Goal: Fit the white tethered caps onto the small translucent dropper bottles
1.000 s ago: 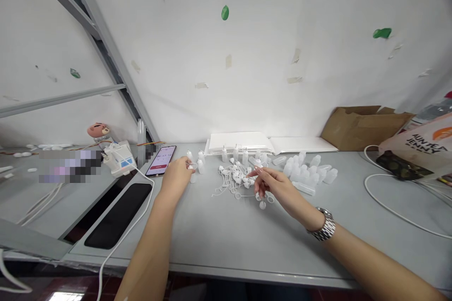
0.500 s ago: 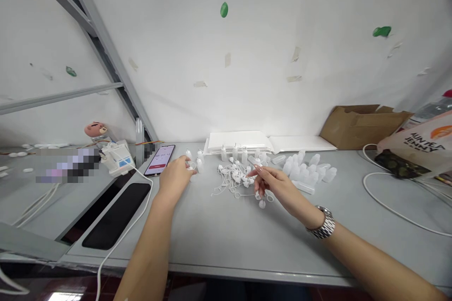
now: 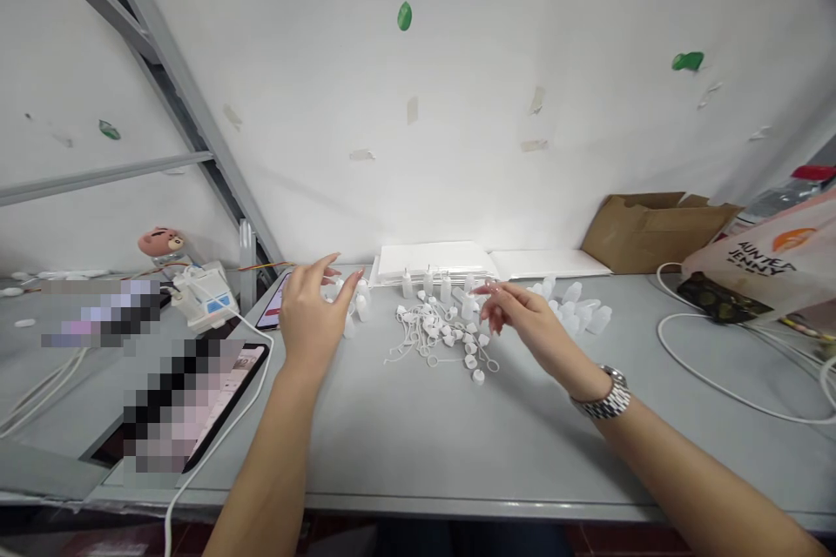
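My left hand (image 3: 318, 300) hovers with fingers apart beside a few small white bottles (image 3: 362, 305) at the left, holding nothing visible. My right hand (image 3: 515, 313) is over the right side of the white caps, its fingertips drawn close together; what they hold, if anything, is too small to name. White caps with thin loops and strings (image 3: 434, 326) lie in a loose pile between the hands. Behind the pile stand several capped bottles (image 3: 428, 282) in a row. Uncapped translucent bottles (image 3: 578, 313) lie heaped to the right, partly hidden by my right hand.
White flat sheets (image 3: 437, 259) are stacked against the wall. A cardboard box (image 3: 653, 235) and a printed bag (image 3: 764, 261) are at the right. On the left are a phone (image 3: 228, 400), a second phone (image 3: 271, 305), a power strip (image 3: 207, 300) and white cables.
My left hand has lifted off the left bottles and its fingers have spread. My right hand has moved up and away from the caps. The near left phone's screen has lit up.
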Available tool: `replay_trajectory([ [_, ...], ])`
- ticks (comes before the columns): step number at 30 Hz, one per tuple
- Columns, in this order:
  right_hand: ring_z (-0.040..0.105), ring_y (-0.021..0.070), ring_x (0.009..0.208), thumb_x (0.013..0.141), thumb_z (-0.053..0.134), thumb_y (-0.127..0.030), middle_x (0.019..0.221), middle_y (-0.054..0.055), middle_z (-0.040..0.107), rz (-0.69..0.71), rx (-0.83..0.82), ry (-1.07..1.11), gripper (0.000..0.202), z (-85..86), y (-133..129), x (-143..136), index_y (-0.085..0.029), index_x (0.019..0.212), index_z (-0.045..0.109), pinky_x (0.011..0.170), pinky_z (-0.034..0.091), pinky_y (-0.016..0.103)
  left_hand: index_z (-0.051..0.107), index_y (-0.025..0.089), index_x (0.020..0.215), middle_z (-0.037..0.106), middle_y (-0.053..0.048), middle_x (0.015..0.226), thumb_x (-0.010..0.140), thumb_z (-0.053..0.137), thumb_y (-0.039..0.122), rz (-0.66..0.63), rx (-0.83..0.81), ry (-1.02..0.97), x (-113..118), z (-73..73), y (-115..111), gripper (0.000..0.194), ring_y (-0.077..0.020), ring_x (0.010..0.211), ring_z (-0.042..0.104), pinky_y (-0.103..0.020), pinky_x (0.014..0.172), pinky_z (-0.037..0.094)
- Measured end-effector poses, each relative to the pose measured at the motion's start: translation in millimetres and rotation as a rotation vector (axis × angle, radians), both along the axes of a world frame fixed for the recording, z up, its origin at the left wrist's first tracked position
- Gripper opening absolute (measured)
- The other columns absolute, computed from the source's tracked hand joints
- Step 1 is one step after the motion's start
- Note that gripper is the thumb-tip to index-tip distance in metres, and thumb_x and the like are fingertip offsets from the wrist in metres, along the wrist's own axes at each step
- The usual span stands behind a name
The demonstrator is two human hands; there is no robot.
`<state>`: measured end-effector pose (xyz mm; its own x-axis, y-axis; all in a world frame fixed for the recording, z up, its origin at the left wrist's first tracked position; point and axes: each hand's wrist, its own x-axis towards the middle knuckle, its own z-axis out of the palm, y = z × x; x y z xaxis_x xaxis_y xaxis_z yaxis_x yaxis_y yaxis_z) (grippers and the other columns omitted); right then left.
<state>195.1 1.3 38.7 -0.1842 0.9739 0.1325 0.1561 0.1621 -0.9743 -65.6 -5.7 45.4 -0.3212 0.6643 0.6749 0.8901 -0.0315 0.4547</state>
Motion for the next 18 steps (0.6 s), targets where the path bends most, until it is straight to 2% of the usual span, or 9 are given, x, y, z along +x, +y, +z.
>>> replay_trajectory([
  [2,0.052,0.0128,0.061,0.082,0.045,-0.043,0.076,0.004,0.061,-0.084,0.084,-0.152,0.033,3.8,6.4,11.0,-0.016,0.093,0.060,0.059,0.042,0.027,0.054,0.023,0.110,0.057,-0.003,0.095,0.081,0.048,0.042,-0.153,-0.038,-0.010,9.2,-2.6,0.2,0.036,-0.0161,0.086,0.055,-0.027,0.079,0.042],
  [5,0.054,0.0158,0.071,0.079,0.049,-0.038,0.089,0.006,0.061,-0.210,0.180,-0.507,0.025,4.1,17.3,30.8,-0.019,0.090,0.061,0.063,0.041,0.028,0.054,0.025,0.110,0.056,-0.003,0.097,0.082,0.048,0.036,-0.381,-0.266,0.016,24.7,-13.0,1.8,0.031,-0.0152,0.083,0.056,-0.027,0.075,0.044],
  [7,0.054,0.0168,0.072,0.077,0.050,-0.033,0.089,0.007,0.060,-0.203,0.183,-0.736,0.021,2.9,22.2,42.9,-0.018,0.085,0.062,0.063,0.040,0.028,0.056,0.025,0.108,0.055,-0.004,0.101,0.083,0.045,0.029,-0.457,-0.414,0.093,34.2,-23.0,3.0,0.027,-0.0167,0.088,0.055,-0.028,0.076,0.044],
  [11,0.054,0.0177,0.064,0.074,0.047,-0.023,0.076,0.007,0.061,-0.152,0.049,-1.076,0.013,4.4,21.0,57.3,-0.018,0.070,0.059,0.053,0.033,0.027,0.056,0.021,0.109,0.053,-0.008,0.104,0.084,0.041,0.018,-0.459,-0.571,0.245,45.1,-40.1,4.6,0.030,-0.0216,0.101,0.051,-0.029,0.074,0.043],
  [14,0.053,0.0175,0.056,0.069,0.047,-0.015,0.067,0.006,0.060,-0.135,-0.028,-1.292,0.010,6.6,14.5,59.3,-0.018,0.064,0.055,0.049,0.028,0.027,0.055,0.021,0.110,0.053,-0.008,0.104,0.085,0.039,0.018,-0.444,-0.567,0.234,47.2,-44.4,6.2,0.030,-0.0218,0.102,0.050,-0.030,0.075,0.043],
  [18,0.055,0.0195,0.058,0.066,0.046,-0.007,0.063,0.007,0.057,-0.110,0.006,-1.484,0.011,2.0,7.3,56.6,-0.016,0.062,0.052,0.049,0.026,0.026,0.056,0.022,0.106,0.054,-0.006,0.103,0.086,0.038,0.021,-0.461,-0.523,0.190,50.3,-44.7,7.5,0.027,-0.0200,0.103,0.050,-0.029,0.079,0.042],
])
